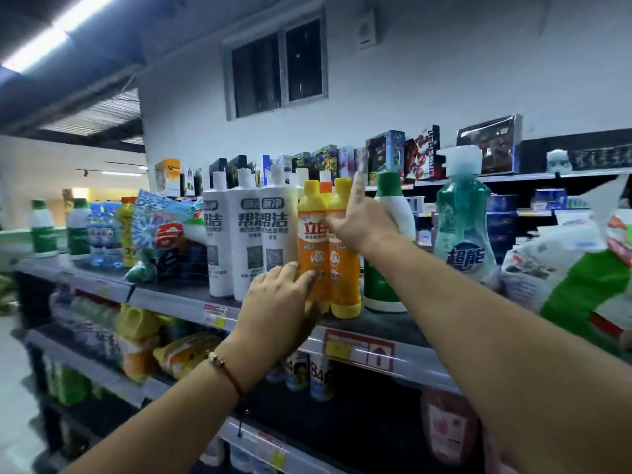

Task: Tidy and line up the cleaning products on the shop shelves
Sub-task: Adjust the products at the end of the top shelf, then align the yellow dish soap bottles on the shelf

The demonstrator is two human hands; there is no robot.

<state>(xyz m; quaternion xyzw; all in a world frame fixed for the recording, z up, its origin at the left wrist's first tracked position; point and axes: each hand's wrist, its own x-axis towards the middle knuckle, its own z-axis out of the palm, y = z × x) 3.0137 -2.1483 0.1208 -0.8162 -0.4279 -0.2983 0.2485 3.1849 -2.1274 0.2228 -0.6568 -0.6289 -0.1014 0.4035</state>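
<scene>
Lighting: ceiling strip light (51, 35) glaring upper left, shop otherwise showing dim and bluish | Focus: teal bottle (463, 227) blurring, lower shelves smearing | Distortion: wide-angle bending edges

shop | stocked shelves (403, 340) | price tags (359, 350) | detergent bottles (249, 234)

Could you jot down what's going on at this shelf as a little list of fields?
place: shop shelf of cleaning products
left hand: straight fingers press the front yellow bottle
right hand: on the second yellow bottle, forefinger raised
left neighbours: white bottles
right neighbours: green-and-white bottle, teal bottle
</scene>
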